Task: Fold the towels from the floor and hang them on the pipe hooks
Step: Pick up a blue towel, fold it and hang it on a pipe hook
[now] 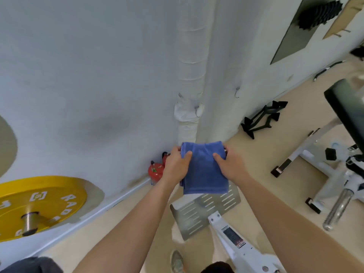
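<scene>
A folded blue towel [204, 170] hangs in front of me at mid-frame, held by both hands. My left hand [176, 164] pinches its upper left edge, thumb on the front. My right hand [229, 164] pinches its upper right edge the same way. Straight behind the towel rises a white wrapped pipe [192, 75] in the wall corner. A small metal hook [197, 113] sticks out of the pipe just above the towel. A second hook [237, 93] sits on the wall column to the right. Both hooks are bare.
A red fire extinguisher [156, 172] stands at the pipe's foot. A yellow weight plate [39, 205] on a bar is at the left. A perforated metal footplate [204, 211] and white machine frame [232, 239] lie below the towel. A bench [346, 107] and black rack [262, 119] stand right.
</scene>
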`<control>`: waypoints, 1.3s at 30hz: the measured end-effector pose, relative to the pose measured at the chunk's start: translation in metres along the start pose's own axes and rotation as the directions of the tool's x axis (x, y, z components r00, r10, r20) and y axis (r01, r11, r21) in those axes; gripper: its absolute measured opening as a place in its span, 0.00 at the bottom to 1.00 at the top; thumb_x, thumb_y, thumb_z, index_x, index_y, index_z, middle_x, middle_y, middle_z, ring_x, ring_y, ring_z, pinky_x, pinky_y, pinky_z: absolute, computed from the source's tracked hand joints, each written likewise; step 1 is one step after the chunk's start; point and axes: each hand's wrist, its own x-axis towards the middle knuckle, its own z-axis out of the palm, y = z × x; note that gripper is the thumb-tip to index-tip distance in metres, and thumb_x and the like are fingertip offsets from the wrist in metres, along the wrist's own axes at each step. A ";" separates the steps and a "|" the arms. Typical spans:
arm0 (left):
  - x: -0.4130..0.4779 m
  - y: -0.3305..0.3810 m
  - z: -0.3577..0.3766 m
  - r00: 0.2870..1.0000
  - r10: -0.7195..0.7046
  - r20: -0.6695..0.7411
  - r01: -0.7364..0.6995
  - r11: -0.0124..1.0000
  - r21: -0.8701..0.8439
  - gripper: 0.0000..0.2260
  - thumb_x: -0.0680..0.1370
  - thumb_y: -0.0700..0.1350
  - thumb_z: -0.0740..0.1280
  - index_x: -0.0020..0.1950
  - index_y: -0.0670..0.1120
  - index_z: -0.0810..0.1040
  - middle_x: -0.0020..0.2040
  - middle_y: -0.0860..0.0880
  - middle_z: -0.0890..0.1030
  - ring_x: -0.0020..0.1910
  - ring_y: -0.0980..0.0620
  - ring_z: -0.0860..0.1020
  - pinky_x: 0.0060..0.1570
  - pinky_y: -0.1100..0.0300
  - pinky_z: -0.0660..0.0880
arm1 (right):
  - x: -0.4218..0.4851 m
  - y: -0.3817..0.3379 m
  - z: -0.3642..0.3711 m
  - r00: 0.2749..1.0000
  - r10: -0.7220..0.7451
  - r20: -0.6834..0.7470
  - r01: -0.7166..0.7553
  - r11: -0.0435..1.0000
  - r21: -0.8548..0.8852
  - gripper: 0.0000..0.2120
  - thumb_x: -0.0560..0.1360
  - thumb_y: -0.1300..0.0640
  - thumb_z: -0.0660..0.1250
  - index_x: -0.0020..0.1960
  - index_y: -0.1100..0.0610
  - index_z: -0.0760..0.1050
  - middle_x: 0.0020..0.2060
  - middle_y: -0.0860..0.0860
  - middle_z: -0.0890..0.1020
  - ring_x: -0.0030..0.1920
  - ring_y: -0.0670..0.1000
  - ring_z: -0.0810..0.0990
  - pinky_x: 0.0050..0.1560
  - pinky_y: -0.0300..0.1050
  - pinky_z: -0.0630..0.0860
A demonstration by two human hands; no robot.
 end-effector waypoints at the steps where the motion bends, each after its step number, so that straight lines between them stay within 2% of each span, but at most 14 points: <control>1: 0.018 0.004 0.005 1.000 0.007 0.000 -0.007 1.000 0.002 0.10 0.81 0.49 0.64 0.60 0.47 0.72 0.52 0.50 0.80 0.50 0.50 0.78 0.45 0.57 0.72 | 0.020 0.000 -0.001 1.000 0.007 0.011 -0.007 1.000 -0.021 0.18 0.78 0.52 0.67 0.65 0.56 0.73 0.52 0.54 0.82 0.53 0.57 0.80 0.49 0.46 0.71; 3: 0.054 0.012 0.014 1.000 0.010 -0.014 -0.010 1.000 -0.002 0.08 0.80 0.49 0.65 0.57 0.48 0.71 0.49 0.50 0.80 0.47 0.51 0.78 0.42 0.58 0.72 | 0.062 0.000 -0.003 1.000 0.004 0.016 -0.003 0.999 -0.041 0.17 0.77 0.52 0.67 0.63 0.57 0.73 0.48 0.53 0.81 0.50 0.56 0.80 0.46 0.45 0.70; 6: 0.107 0.023 0.030 0.999 -0.004 -0.053 0.003 1.000 -0.019 0.11 0.79 0.49 0.65 0.59 0.46 0.71 0.51 0.48 0.81 0.50 0.48 0.79 0.50 0.54 0.75 | 0.123 -0.001 -0.002 0.999 -0.037 0.017 0.037 0.997 -0.060 0.14 0.78 0.53 0.66 0.61 0.58 0.72 0.45 0.51 0.78 0.46 0.54 0.77 0.45 0.45 0.68; 10: 0.173 0.036 0.046 0.985 -0.024 -0.173 0.019 0.999 -0.028 0.09 0.81 0.47 0.64 0.57 0.46 0.69 0.45 0.51 0.79 0.44 0.49 0.77 0.38 0.60 0.70 | 0.206 -0.007 0.004 0.996 -0.072 0.053 0.074 0.997 -0.026 0.09 0.79 0.53 0.64 0.56 0.57 0.73 0.42 0.51 0.78 0.44 0.55 0.77 0.37 0.44 0.68; 14: 0.228 0.042 0.060 0.951 -0.004 -0.309 -0.008 0.999 -0.039 0.08 0.81 0.47 0.63 0.58 0.46 0.69 0.43 0.52 0.77 0.41 0.52 0.75 0.41 0.60 0.68 | 0.280 -0.015 0.010 0.987 -0.149 0.066 0.148 0.989 0.015 0.06 0.78 0.55 0.65 0.53 0.55 0.73 0.41 0.51 0.79 0.43 0.55 0.77 0.43 0.48 0.72; 17: 0.262 0.035 0.070 0.935 -0.029 -0.353 0.001 0.997 -0.079 0.06 0.81 0.45 0.64 0.55 0.48 0.69 0.40 0.55 0.75 0.38 0.58 0.75 0.39 0.63 0.69 | 0.322 -0.012 0.017 0.977 -0.201 0.069 0.198 0.979 0.040 0.05 0.76 0.57 0.68 0.51 0.54 0.73 0.39 0.49 0.79 0.37 0.49 0.77 0.38 0.42 0.69; 20: 0.282 0.025 0.077 0.920 -0.002 -0.393 -0.031 0.996 -0.079 0.05 0.80 0.44 0.65 0.53 0.50 0.69 0.39 0.55 0.76 0.38 0.58 0.75 0.36 0.71 0.69 | 0.349 -0.007 0.027 0.968 -0.231 0.103 0.226 0.972 0.059 0.07 0.75 0.59 0.69 0.49 0.51 0.73 0.37 0.46 0.79 0.36 0.42 0.78 0.35 0.32 0.70; 22: 0.287 0.018 0.081 0.909 0.042 -0.414 -0.072 0.996 -0.058 0.05 0.80 0.43 0.65 0.51 0.50 0.70 0.39 0.54 0.76 0.36 0.58 0.74 0.36 0.72 0.69 | 0.362 -0.003 0.032 0.964 -0.231 0.129 0.227 0.973 0.043 0.06 0.75 0.59 0.69 0.48 0.52 0.73 0.37 0.46 0.79 0.36 0.44 0.78 0.35 0.32 0.70; 24: 0.289 0.008 0.085 0.906 0.045 -0.421 -0.074 0.996 -0.052 0.04 0.80 0.42 0.66 0.49 0.50 0.71 0.38 0.54 0.76 0.34 0.61 0.74 0.36 0.72 0.70 | 0.371 0.004 0.038 0.965 -0.216 0.151 0.219 0.976 0.001 0.05 0.75 0.57 0.70 0.47 0.52 0.74 0.36 0.47 0.79 0.37 0.50 0.79 0.36 0.38 0.70; 28: 0.292 -0.007 0.096 0.893 -0.056 -0.446 0.022 0.996 -0.082 0.03 0.79 0.42 0.67 0.49 0.47 0.73 0.37 0.54 0.77 0.35 0.61 0.75 0.35 0.74 0.69 | 0.377 0.027 0.047 0.968 -0.170 0.187 0.179 0.983 -0.033 0.07 0.74 0.54 0.72 0.45 0.52 0.74 0.35 0.46 0.78 0.37 0.51 0.77 0.33 0.36 0.67; 32: 0.290 -0.011 0.102 0.906 -0.093 -0.413 0.091 0.996 -0.026 0.04 0.79 0.45 0.66 0.50 0.47 0.74 0.37 0.56 0.78 0.35 0.61 0.75 0.33 0.71 0.69 | 0.367 0.039 0.053 0.960 -0.117 0.253 0.135 0.989 -0.055 0.07 0.74 0.56 0.71 0.46 0.55 0.73 0.36 0.49 0.78 0.41 0.56 0.78 0.40 0.43 0.67; 35: 0.283 -0.009 0.103 0.925 -0.121 -0.361 0.142 0.989 0.032 0.05 0.78 0.47 0.65 0.50 0.47 0.73 0.37 0.54 0.78 0.35 0.57 0.75 0.34 0.63 0.70 | 0.351 0.036 0.050 0.958 -0.169 0.232 0.168 0.985 0.022 0.09 0.75 0.60 0.69 0.53 0.54 0.72 0.39 0.49 0.80 0.43 0.56 0.80 0.42 0.46 0.72; 39: 0.280 -0.001 0.095 0.932 -0.127 -0.340 0.146 0.989 0.032 0.01 0.78 0.46 0.66 0.48 0.50 0.74 0.38 0.53 0.79 0.35 0.56 0.75 0.31 0.72 0.69 | 0.328 0.033 0.036 0.922 -0.294 0.251 0.285 0.956 0.073 0.17 0.77 0.60 0.64 0.65 0.48 0.72 0.50 0.47 0.81 0.45 0.51 0.81 0.51 0.51 0.78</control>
